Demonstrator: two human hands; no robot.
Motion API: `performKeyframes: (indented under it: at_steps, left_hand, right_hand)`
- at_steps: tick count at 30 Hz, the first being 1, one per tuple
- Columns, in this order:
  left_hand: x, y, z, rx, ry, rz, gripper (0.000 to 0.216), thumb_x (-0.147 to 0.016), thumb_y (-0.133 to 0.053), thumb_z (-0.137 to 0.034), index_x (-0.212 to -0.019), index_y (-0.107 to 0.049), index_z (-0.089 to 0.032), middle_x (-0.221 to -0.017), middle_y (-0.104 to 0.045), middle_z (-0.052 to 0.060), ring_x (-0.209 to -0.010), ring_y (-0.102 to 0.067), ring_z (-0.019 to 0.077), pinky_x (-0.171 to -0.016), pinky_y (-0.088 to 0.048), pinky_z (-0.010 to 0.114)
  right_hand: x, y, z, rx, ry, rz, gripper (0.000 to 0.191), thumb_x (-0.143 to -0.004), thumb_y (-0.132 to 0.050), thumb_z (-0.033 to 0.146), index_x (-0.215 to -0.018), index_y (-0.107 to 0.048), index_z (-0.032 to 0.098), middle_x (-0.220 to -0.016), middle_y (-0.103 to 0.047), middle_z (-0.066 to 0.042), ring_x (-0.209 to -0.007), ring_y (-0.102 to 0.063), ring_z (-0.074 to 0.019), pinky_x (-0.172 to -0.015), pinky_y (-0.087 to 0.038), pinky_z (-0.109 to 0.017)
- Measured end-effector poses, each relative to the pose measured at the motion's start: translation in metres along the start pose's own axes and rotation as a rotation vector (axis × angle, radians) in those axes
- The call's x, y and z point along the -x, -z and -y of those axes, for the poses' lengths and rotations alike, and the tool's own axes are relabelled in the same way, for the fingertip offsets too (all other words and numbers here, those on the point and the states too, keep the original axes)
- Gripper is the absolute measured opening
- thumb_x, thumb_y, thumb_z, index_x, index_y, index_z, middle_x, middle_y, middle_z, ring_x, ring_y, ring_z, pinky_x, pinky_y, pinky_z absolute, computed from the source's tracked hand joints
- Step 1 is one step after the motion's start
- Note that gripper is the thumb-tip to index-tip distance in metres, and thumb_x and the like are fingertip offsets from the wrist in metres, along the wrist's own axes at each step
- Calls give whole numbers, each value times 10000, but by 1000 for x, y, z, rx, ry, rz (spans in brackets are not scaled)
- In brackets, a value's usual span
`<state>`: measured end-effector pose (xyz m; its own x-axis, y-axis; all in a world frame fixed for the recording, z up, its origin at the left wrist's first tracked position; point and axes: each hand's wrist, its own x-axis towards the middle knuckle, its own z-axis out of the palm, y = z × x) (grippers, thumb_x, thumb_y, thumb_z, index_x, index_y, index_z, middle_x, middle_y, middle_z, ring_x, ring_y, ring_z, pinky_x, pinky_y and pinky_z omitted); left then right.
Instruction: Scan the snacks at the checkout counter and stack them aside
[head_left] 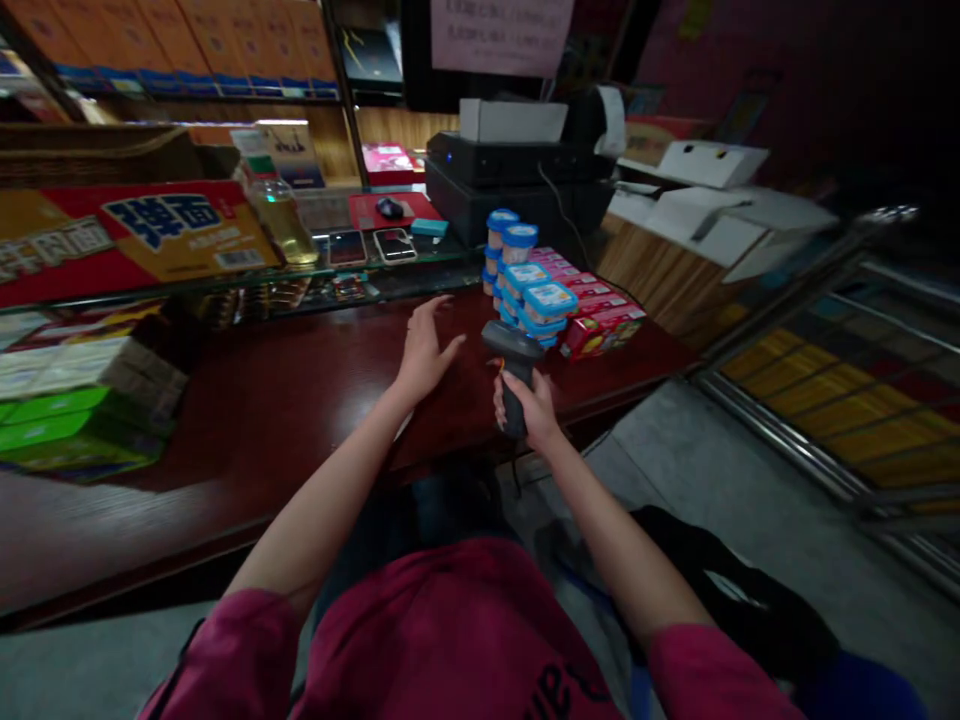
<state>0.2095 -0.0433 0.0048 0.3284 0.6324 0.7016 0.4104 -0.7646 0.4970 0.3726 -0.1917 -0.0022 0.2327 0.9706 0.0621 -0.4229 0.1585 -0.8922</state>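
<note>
My right hand (529,402) is wrapped round the handle of a dark grey barcode scanner (513,343), its head tilted toward the stacked goods. Over the dark red counter (285,380), my left hand (427,352) hangs with fingers apart and nothing in it. Just beyond the scanner stand small tubs with blue lids (549,300), piled in stacks. Red and pink boxes (602,325) sit in rows against the right side of the tubs.
Green and white packs (82,425) lie at the counter's left. A glass shelf at the back holds a bottle (281,215), phones and a red carton (135,240). Behind the tubs is a black printer (517,165). A metal rack (825,400) stands at right.
</note>
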Motion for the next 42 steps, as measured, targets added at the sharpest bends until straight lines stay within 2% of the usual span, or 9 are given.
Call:
performKeyframes:
  at_steps: [4, 7, 10, 13, 19, 26, 30, 36, 42]
  left_hand:
    - [-45, -56, -51, -23, -148, 166, 790, -950, -731, -377, -1645, -371, -271, -1709, -428, 153, -1620, -316, 378, -1263, -348, 578]
    - [-66, -85, -75, -47, -171, 227, 673, -949, -744, -362, -1579, -510, -324, -1752, -385, 100, -1669, -198, 409, -1258, -302, 645]
    - [-76, -100, -83, -1, -166, 229, 410, -951, -737, -280, -1355, -719, -351, -1672, -520, 57, -1642, -290, 405, -1271, -253, 672]
    - [-76, -97, -80, 102, -133, 179, 312, -979, -691, -220, -1245, -778, -358, -1546, -654, 36, -1571, -435, 373, -1277, -257, 679]
    - [-62, -37, -44, 502, -43, -57, 309, -983, -737, -424, -1262, -761, -294, -1502, -685, 52, -1520, -522, 303, -1292, -379, 541]
    - [-8, 73, 60, 905, 604, -254, 321, -908, -827, -381, -1206, -719, -332, -1277, -774, 13, -1199, -738, 228, -976, -647, 352]
    - [30, 135, 105, 1002, 789, -360, 259, -926, -796, -267, -1158, -686, -298, -1205, -780, 14, -1157, -745, 203, -1034, -635, 394]
    - [55, 192, 132, 1098, 799, -401, 227, -938, -655, -307, -1151, -664, -231, -1294, -763, 94, -1231, -741, 235, -1179, -541, 479]
    - [55, 203, 126, 1027, 670, -386, 476, -896, -467, -494, -1201, -665, -186, -1336, -748, 170, -1391, -655, 304, -1181, -535, 532]
  right_hand:
    - [21, 45, 26, -37, 106, -151, 459, -773, -852, 487, -1072, -617, 231, -675, -607, 84, -428, -514, -85, -336, -404, -198]
    - [30, 67, 37, -41, 144, -223, 450, -785, -834, 478, -1098, -631, 226, -678, -600, 81, -430, -503, -83, -343, -393, -201]
    - [37, 81, 42, -32, 169, -256, 445, -796, -825, 484, -1104, -628, 231, -679, -586, 83, -433, -495, -82, -355, -386, -203]
    - [41, 86, 45, -19, 175, -258, 445, -809, -818, 497, -1110, -619, 238, -681, -575, 84, -439, -495, -83, -364, -381, -201]
    - [31, 60, 40, -38, 116, -140, 422, -815, -819, 480, -1091, -611, 237, -692, -585, 78, -445, -496, -82, -364, -380, -197]
    - [-34, -29, 1, -106, -120, 215, 444, -810, -823, 476, -1098, -618, 209, -676, -583, 66, -440, -476, -91, -349, -352, -207]
    - [-79, -87, -31, -116, -303, 414, 394, -850, -793, 454, -1077, -633, 174, -666, -578, 51, -448, -456, -85, -365, -331, -195]
    - [-125, -159, -73, -160, -565, 562, 309, -937, -683, 465, -1036, -631, 177, -623, -532, 66, -434, -372, -70, -357, -262, -159]
    - [-132, -177, -92, -193, -601, 614, 325, -918, -707, 455, -1037, -626, 164, -651, -538, 55, -446, -389, -68, -361, -294, -161]
